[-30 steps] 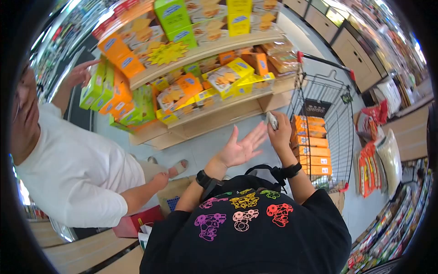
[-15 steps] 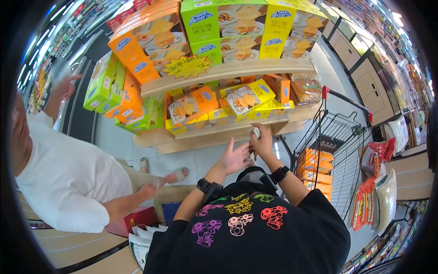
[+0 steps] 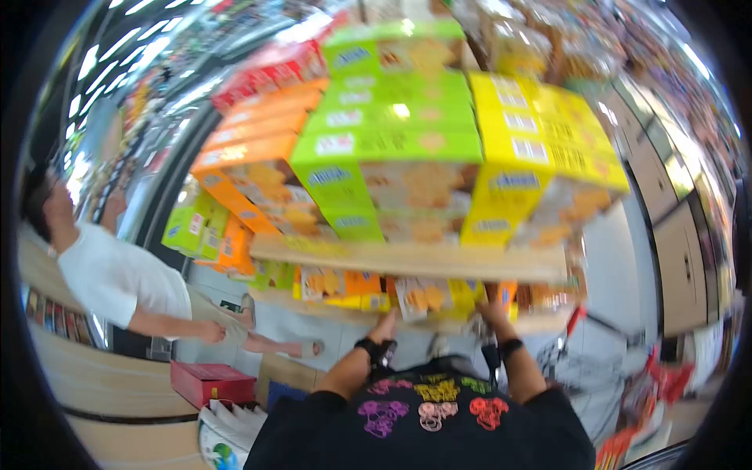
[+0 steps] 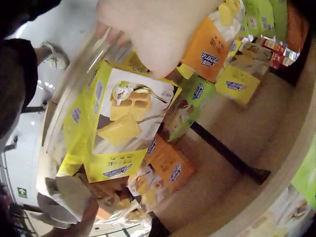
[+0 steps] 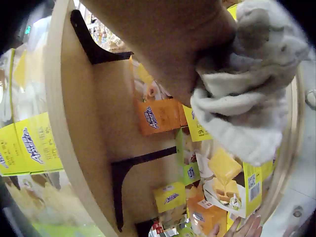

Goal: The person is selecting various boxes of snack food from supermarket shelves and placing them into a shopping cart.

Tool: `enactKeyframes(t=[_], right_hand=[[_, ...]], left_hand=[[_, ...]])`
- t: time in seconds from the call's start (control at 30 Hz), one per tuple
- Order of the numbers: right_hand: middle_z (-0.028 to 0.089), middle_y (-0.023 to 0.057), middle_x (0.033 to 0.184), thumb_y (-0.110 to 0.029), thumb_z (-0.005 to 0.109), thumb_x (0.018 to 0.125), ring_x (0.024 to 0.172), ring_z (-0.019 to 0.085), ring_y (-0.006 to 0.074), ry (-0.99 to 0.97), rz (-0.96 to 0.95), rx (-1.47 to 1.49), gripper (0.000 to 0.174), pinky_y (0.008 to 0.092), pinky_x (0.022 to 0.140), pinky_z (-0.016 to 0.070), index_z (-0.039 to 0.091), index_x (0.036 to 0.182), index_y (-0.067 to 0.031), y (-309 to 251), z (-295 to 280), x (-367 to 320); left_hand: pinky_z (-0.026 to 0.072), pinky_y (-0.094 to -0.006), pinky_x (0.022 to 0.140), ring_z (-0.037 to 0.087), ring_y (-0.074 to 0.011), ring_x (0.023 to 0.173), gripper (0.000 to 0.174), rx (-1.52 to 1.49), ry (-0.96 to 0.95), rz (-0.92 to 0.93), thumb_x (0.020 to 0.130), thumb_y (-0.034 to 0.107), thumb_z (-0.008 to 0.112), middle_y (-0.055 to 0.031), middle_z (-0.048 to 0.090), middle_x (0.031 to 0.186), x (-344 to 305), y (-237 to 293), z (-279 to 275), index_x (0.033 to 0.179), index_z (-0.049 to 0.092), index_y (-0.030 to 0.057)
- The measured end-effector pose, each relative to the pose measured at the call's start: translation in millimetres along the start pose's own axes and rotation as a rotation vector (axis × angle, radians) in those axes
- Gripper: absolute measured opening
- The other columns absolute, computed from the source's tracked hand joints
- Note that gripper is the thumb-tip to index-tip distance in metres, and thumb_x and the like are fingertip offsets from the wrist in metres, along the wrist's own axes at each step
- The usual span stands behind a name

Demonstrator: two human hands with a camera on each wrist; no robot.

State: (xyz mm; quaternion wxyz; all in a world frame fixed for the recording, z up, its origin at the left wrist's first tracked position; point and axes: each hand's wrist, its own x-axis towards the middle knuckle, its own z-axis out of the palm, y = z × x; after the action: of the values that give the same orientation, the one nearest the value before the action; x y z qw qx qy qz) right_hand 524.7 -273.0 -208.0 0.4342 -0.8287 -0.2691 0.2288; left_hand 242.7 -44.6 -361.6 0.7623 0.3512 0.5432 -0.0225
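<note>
My left hand (image 3: 384, 327) is at the front of the lower shelf, beside a yellow biscuit box (image 3: 427, 298). In the right wrist view its fingers (image 5: 244, 227) look straight, near the lower edge of that box. The left wrist view shows the box tilted on other boxes, its picture side facing up. At the other end of the box is my right hand (image 3: 493, 315), gripping a crumpled white cloth (image 5: 247, 98) with grey stains. Its fingers are mostly hidden behind the cloth. Orange boxes (image 5: 160, 116) and a green box (image 4: 190, 106) lie around the yellow one.
Stacked green boxes (image 3: 392, 149) and yellow boxes (image 3: 540, 157) fill the upper shelf (image 3: 407, 260) above my hands. A wire shopping cart (image 3: 580, 352) stands at the right. A person in a white shirt (image 3: 125, 270) is at the left, near a red box (image 3: 211, 384).
My hands have parted and moved forward to the lower shelf, the right one still holding the cloth. The view has come closer to the shelves. The other person appears farther away.
</note>
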Motion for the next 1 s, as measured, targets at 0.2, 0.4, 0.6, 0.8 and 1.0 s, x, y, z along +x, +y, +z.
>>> enactKeyframes(t=[0.2, 0.4, 0.6, 0.8, 1.0], right_hand=[[0.048, 0.0186, 0.117, -0.023, 0.07, 0.067, 0.108, 0.046, 0.0283, -0.322, 0.329, -0.11, 0.083, 0.0321, 0.086, 0.0413, 0.021, 0.128, 0.0031, 17, 9, 43], [0.055, 0.0226, 0.106, -0.04, 0.065, 0.065, 0.1, 0.053, 0.0333, -0.403, 0.223, -0.048, 0.083, 0.0383, 0.083, 0.0437, 0.027, 0.125, 0.0028, 74, 34, 53], [0.055, 0.0234, 0.105, -0.036, 0.062, 0.068, 0.099, 0.053, 0.0342, -0.324, 0.233, -0.259, 0.075, 0.0378, 0.083, 0.0437, 0.03, 0.124, 0.0004, 0, -1, 32], [0.056, 0.0223, 0.1, -0.029, 0.064, 0.067, 0.094, 0.056, 0.0322, -0.028, 0.24, -0.21, 0.063, 0.0357, 0.077, 0.0452, 0.038, 0.118, -0.0023, -55, -2, -4], [0.058, 0.0239, 0.091, -0.026, 0.059, 0.07, 0.082, 0.059, 0.0285, 0.155, 0.075, 0.139, 0.059, 0.0342, 0.071, 0.0458, 0.038, 0.118, 0.0012, -21, 31, -32]], left_hand=[[0.0362, -0.0382, 0.081, 0.046, -0.0202, 0.103, 0.063, 0.103, -0.065, 0.048, 0.075, 0.058, 0.045, -0.0051, 0.049, 0.115, -153, 90, 92, 0.119, 0.044, 0.0126], [0.0248, -0.0471, 0.092, 0.034, -0.0234, 0.115, 0.07, 0.129, -0.185, 0.033, 0.074, 0.063, 0.042, -0.0048, 0.038, 0.127, -137, 84, 88, 0.128, 0.035, 0.0202], [0.0258, -0.0461, 0.092, 0.033, -0.0209, 0.117, 0.061, 0.129, -0.085, 0.094, 0.078, 0.055, 0.047, -0.0053, 0.039, 0.128, -141, 80, 91, 0.127, 0.039, 0.0185], [0.0399, -0.0344, 0.075, 0.051, -0.0164, 0.09, 0.039, -0.089, -0.141, 0.372, 0.08, 0.032, 0.057, -0.0037, 0.056, 0.104, -98, 53, 63, 0.113, 0.053, 0.0111], [0.044, -0.0346, 0.069, 0.054, -0.0161, 0.086, 0.033, -0.189, -0.065, 0.425, 0.079, 0.022, 0.059, -0.0045, 0.057, 0.099, -198, 60, 38, 0.108, 0.052, 0.0058]])
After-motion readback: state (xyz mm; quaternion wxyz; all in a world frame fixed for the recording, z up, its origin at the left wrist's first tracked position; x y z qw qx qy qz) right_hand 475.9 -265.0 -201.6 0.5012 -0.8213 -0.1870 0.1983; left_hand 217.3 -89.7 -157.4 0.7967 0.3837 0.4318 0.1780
